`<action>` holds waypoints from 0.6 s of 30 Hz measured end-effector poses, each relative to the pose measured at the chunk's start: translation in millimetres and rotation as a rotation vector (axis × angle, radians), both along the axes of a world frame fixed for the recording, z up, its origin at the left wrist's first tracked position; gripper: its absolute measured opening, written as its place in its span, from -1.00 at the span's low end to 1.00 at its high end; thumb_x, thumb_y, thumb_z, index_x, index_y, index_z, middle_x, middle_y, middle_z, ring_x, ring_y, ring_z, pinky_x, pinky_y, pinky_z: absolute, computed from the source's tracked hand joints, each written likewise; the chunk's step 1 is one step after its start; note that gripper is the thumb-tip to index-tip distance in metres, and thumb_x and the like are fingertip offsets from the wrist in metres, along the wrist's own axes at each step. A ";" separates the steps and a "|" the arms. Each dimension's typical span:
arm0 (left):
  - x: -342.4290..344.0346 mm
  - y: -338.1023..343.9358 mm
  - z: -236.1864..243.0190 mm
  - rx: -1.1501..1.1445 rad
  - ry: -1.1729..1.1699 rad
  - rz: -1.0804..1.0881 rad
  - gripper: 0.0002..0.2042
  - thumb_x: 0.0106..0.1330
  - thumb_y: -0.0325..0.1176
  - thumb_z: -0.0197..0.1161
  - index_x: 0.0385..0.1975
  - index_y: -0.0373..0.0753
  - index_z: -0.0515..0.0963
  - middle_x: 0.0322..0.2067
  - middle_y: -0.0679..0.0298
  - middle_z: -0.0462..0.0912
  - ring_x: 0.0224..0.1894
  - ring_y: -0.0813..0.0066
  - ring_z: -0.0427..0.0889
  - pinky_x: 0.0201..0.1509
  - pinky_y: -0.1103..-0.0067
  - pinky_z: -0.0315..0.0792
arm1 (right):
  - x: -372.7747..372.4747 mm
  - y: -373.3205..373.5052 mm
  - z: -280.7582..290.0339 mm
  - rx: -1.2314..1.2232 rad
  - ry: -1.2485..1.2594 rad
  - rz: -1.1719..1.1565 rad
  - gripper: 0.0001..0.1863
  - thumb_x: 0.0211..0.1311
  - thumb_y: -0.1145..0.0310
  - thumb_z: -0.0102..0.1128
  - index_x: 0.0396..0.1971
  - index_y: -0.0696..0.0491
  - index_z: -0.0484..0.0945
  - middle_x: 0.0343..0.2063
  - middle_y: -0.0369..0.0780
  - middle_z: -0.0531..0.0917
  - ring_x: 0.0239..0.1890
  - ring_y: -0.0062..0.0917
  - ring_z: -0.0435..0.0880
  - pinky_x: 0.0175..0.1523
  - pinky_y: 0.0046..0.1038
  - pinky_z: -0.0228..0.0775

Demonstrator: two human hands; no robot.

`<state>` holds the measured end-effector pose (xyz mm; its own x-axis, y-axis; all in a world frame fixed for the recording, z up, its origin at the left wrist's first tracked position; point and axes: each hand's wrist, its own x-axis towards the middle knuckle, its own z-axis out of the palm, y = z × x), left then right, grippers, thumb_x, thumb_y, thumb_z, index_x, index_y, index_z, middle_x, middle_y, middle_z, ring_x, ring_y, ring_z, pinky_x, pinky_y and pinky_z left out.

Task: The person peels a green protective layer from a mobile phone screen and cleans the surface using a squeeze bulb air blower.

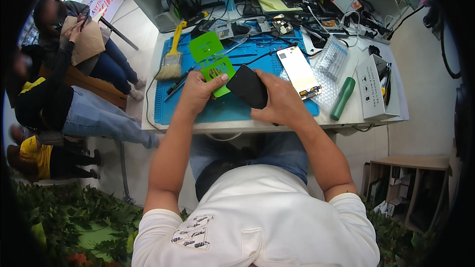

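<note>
My left hand (199,89) pinches a bright green card (227,90) with cut-out shapes, thumb on top. A second green piece (206,46) lies just beyond it; whether the two are joined I cannot tell. My right hand (281,98) is wrapped round a black smartphone (246,87), dark face up and tilted, its left edge close to the green card. Both are held over the blue work mat (198,112). Right of the phone lies a pale display panel (297,69) with its flex circuit at the near end, partly on bubble wrap (326,91).
A yellow-handled brush (173,59) lies at the mat's left. On the right are a green-handled tool (343,100) and a white box (378,91) of tools. Cables and phone parts (284,23) crowd the back. Other people (89,34) are at the left.
</note>
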<state>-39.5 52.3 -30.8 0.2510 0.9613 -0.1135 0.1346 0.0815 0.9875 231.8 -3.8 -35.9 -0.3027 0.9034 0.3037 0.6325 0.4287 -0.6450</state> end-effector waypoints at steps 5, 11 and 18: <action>15.7 -12.2 3.3 0.077 -0.040 0.097 -0.68 0.45 -0.11 0.59 -0.14 -0.29 0.83 -0.39 0.40 0.79 -0.46 0.74 0.61 -0.43 0.68 0.41 | -0.8 -0.7 -0.1 -0.003 0.019 -0.019 0.05 -0.12 0.13 0.58 0.43 0.34 0.46 0.03 0.11 0.75 0.04 0.05 0.80 0.20 -0.09 0.68; 20.5 -19.2 -9.9 0.133 -0.103 0.150 -0.68 0.51 -0.14 0.55 -0.12 -0.34 0.80 -0.37 0.34 0.80 -0.46 0.69 0.65 -0.42 0.64 0.52 | -2.3 -1.6 -1.0 0.001 0.022 -0.037 0.05 -0.12 0.13 0.58 0.43 0.34 0.47 0.03 0.10 0.75 0.04 0.05 0.80 0.21 -0.08 0.68; -7.0 -17.0 0.7 -0.149 -0.114 0.040 -0.68 0.52 -0.14 0.54 -0.12 -0.32 0.75 -0.40 0.27 0.77 -0.51 0.59 0.68 -0.42 0.59 0.63 | 0.8 -2.6 -2.5 0.012 0.040 -0.028 0.06 -0.09 0.11 0.61 0.46 0.28 0.45 0.07 0.10 0.74 0.03 0.06 0.80 0.20 -0.08 0.68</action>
